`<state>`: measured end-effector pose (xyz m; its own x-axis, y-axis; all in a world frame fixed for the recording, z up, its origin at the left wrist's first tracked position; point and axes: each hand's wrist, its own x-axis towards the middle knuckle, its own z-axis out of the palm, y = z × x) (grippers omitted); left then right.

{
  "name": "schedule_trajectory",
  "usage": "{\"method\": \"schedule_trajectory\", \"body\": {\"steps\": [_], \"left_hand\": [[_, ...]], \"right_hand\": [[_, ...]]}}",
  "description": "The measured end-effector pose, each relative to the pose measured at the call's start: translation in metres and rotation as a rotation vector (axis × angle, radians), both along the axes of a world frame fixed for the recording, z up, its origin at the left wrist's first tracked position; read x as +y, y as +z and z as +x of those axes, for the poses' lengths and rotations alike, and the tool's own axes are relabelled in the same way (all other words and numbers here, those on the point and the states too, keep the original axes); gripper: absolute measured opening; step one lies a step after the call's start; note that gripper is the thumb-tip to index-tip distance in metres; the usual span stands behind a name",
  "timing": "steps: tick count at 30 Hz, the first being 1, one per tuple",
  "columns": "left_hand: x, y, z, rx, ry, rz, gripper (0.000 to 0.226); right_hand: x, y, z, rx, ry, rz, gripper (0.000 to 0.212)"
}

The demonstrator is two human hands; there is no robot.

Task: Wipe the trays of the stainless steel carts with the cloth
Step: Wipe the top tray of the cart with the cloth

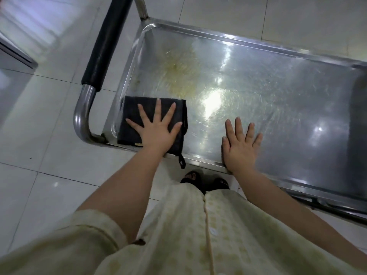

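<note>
Fingers spread flat, the left grip (156, 130) pressed the dark cloth (129, 110) into the tray's (278, 92) near-left corner. A yellowish stain (178, 73) lay just beyond it, and the tray's long axis stretched rightward. The right grip (240, 145), also spread, rested on bare steel.

Bare tray (278, 92) lies open rightward; raised rim (248, 39) and handle (103, 46) bound its edges.

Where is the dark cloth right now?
In the head view, the cloth lies flat in the near left corner of the tray, next to the black cart handle, with the left hand pressed open on it.
</note>
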<state>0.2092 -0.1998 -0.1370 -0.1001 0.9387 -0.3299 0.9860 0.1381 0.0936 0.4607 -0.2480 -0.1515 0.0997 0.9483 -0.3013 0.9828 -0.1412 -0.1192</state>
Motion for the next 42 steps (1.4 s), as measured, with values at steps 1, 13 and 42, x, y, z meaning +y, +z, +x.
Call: {"method": "schedule_trajectory", "body": {"steps": [1,13,42], "left_hand": [[-0.001,-0.001,0.023,-0.03,-0.047,0.007,0.067],[0.013,-0.01,-0.057,0.015,0.029,0.05,0.069],[0.081,-0.009,-0.034,-0.006,-0.086,0.087,0.068]], "right_hand": [[0.001,0.0,0.001,-0.005,0.004,0.002,0.055],[0.003,0.002,0.002,-0.009,0.003,-0.057,0.055],[0.126,-0.001,-0.032,0.004,0.034,0.048,0.06]]}}
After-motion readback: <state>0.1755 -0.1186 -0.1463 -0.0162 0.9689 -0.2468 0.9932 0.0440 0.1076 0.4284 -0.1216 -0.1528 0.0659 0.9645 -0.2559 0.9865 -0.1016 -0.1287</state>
